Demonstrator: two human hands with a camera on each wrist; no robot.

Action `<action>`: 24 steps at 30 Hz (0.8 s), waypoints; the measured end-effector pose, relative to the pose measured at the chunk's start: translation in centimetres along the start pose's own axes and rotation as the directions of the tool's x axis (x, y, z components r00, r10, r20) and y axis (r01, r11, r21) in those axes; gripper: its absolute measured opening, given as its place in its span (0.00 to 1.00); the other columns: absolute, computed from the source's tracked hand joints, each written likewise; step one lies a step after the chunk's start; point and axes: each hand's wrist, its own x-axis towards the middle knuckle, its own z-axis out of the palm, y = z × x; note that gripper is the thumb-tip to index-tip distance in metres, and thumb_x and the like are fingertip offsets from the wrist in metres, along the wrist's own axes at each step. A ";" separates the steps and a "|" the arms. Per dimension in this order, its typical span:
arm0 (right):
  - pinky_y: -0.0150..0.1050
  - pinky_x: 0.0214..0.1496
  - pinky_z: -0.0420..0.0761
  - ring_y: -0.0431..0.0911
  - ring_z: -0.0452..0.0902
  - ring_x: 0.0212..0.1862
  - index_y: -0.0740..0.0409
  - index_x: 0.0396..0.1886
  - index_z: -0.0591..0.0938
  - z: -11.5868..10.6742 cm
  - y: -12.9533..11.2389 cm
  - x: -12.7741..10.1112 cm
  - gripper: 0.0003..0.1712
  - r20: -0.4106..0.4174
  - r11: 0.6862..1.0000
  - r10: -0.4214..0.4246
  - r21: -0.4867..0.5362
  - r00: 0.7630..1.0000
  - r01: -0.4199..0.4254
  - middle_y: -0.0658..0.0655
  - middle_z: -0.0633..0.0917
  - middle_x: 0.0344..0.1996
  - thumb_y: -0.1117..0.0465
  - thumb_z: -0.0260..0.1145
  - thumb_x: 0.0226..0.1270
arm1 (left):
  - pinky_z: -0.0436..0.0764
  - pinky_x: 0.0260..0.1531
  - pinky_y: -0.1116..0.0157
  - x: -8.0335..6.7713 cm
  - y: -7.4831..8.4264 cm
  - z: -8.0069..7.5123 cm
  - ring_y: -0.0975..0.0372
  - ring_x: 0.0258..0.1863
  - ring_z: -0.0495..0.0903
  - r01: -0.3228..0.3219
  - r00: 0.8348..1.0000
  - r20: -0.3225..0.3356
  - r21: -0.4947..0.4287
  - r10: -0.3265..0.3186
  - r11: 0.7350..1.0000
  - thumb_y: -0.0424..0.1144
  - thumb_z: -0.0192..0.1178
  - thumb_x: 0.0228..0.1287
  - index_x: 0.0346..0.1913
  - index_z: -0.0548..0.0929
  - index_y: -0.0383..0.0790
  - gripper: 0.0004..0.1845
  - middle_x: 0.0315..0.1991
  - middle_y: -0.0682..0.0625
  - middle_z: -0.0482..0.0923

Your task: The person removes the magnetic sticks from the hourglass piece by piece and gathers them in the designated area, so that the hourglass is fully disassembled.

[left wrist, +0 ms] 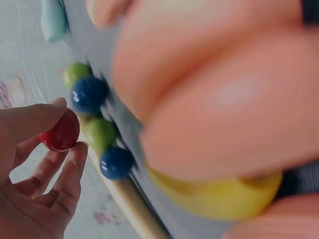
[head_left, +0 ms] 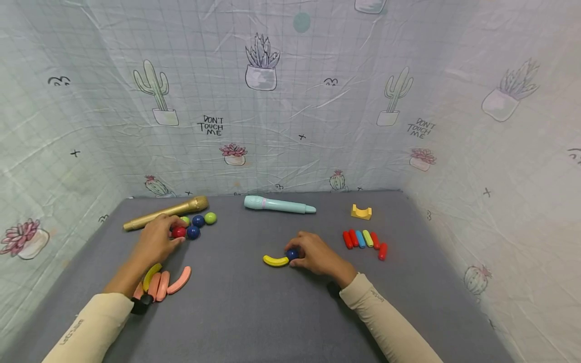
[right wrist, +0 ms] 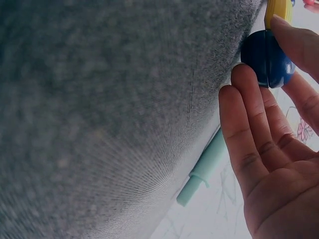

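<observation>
My left hand [head_left: 174,236] pinches a red ball [head_left: 179,232] between thumb and fingers, beside two blue balls [head_left: 195,226] and two green balls [head_left: 210,218] lying against a gold microphone [head_left: 165,213]. The left wrist view shows the red ball [left wrist: 60,134] in my fingertips [left wrist: 79,148], with the row of balls [left wrist: 101,134] right of it. My right hand [head_left: 300,251] grips a dark blue ball [head_left: 292,253] on the grey mat, touching the end of a yellow curved piece [head_left: 275,260]. The right wrist view shows that blue ball [right wrist: 266,57] between thumb and fingers.
A teal microphone [head_left: 279,204] lies at the back centre. A yellow arch block [head_left: 361,212] and a row of several coloured cylinders [head_left: 365,239] sit at the right. Pink and yellow curved pieces [head_left: 163,285] lie by my left forearm. Patterned cloth walls [head_left: 290,101] enclose the mat.
</observation>
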 end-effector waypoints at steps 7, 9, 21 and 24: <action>0.35 0.45 0.78 0.40 0.78 0.40 0.52 0.56 0.90 0.1 -0.1 -0.1 0.20 0.006 1.000 0.007 0.003 1.000 -0.007 0.49 0.82 0.42 0.56 0.80 0.66 | 0.78 0.43 0.43 0.5 -1.0 0.1 0.44 0.43 0.82 0.089 0.989 0.114 0.013 -0.090 0.996 0.34 0.78 0.60 0.53 0.86 0.33 0.19 0.48 0.33 0.85; 0.35 0.45 0.78 0.41 0.78 0.40 0.52 0.56 0.90 0.0 -0.1 -0.1 0.20 0.005 1.000 0.007 0.007 1.000 -0.007 0.49 0.82 0.42 0.56 0.80 0.66 | 0.78 0.45 0.41 0.6 -0.9 0.2 0.42 0.45 0.82 0.095 0.986 0.136 0.017 -0.097 0.995 0.33 0.78 0.60 0.52 0.86 0.32 0.19 0.48 0.33 0.84; 0.35 0.46 0.78 0.39 0.78 0.40 0.52 0.57 0.90 0.0 -0.2 0.0 0.20 0.003 1.000 0.008 0.001 1.000 -0.008 0.49 0.83 0.43 0.56 0.80 0.66 | 0.76 0.43 0.41 0.6 1.3 0.1 0.38 0.47 0.77 0.043 0.999 0.030 0.072 -0.046 0.996 0.35 0.79 0.60 0.51 0.84 0.34 0.19 0.46 0.31 0.78; 0.34 0.46 0.80 0.40 0.81 0.41 0.52 0.57 0.89 0.1 -0.2 0.1 0.20 -0.003 1.000 0.000 0.009 1.000 0.000 0.50 0.85 0.44 0.57 0.80 0.65 | 0.76 0.42 0.44 0.2 4.3 -0.2 0.40 0.46 0.76 -0.003 1.000 0.012 0.085 0.002 0.996 0.37 0.79 0.60 0.51 0.85 0.36 0.19 0.45 0.34 0.78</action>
